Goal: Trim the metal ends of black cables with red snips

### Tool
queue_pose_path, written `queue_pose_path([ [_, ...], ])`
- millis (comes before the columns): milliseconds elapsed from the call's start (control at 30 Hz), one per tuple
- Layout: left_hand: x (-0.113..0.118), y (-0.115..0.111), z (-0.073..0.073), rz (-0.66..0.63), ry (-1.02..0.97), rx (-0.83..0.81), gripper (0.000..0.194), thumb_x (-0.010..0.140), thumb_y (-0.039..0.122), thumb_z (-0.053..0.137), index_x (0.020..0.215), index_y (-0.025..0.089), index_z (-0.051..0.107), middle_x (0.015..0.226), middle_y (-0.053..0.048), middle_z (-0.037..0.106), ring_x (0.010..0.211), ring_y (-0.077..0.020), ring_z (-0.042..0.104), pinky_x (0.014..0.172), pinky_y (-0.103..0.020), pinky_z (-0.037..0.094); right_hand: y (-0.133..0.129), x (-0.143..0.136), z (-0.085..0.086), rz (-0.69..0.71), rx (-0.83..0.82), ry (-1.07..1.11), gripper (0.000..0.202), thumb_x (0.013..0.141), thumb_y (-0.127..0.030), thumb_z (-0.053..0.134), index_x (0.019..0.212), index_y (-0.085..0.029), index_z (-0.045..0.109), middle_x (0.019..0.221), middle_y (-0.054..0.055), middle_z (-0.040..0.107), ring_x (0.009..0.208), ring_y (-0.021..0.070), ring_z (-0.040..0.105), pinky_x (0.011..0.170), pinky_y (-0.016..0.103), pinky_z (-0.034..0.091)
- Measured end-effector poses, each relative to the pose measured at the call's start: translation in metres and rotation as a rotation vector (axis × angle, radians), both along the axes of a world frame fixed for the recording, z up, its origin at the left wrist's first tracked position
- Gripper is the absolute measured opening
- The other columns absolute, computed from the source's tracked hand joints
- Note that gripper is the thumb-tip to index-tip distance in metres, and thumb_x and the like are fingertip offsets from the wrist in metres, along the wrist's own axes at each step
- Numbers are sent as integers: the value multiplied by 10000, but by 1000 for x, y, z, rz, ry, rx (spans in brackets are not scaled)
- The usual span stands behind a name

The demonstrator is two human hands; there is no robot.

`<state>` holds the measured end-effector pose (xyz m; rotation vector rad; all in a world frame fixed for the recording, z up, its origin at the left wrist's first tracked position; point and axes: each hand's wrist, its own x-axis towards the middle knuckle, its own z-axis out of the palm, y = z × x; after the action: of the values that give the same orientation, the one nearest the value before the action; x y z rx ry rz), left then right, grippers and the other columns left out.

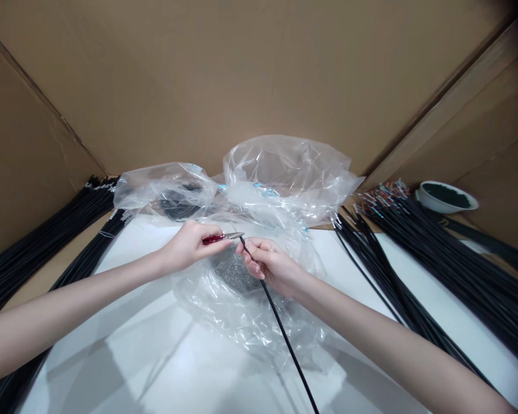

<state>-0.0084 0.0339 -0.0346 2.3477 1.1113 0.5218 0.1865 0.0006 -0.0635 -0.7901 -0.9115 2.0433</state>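
Note:
In my left hand [195, 246] is a small pair of red-handled snips [216, 237], its metal blades pointing right. My right hand [271, 264] pinches a black cable [284, 328] close to its upper end, and the rest of the cable runs down past the bottom edge of the view. The blade tips meet the cable's end, where a thin strand sticks up; whether they are closed on it I cannot tell. Below both hands lies an open clear plastic bag [207, 313] with a heap of fine grey bits [235, 270] inside.
Cable bundles lie at left [60, 224] and right [440, 264], the right one with coloured wire ends. A white bowl [427, 201] of dark green material stands at the far right. Crumpled plastic bags [285, 167] lie against the cardboard wall [224, 75] behind the white table [172, 368].

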Motion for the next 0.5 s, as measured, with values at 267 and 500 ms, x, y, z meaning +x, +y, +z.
queue_pose_path([
  [267,-4,-1,3,19,-10,41,334,840,414,511,681,124,561,542,56,401,502,-55,328,485,-174,256,-1,1,1,-88,64,-155,293,720,-404,685,783,-119,655,619,-13,566,455,33,488,433,163,366],
  [500,1,1,7,-54,39,123,308,838,368,523,657,121,551,521,59,411,479,-51,324,481,-165,267,-1,1,2,-116,71,-160,290,676,-387,726,726,-110,656,633,9,610,461,49,540,430,166,408],
])
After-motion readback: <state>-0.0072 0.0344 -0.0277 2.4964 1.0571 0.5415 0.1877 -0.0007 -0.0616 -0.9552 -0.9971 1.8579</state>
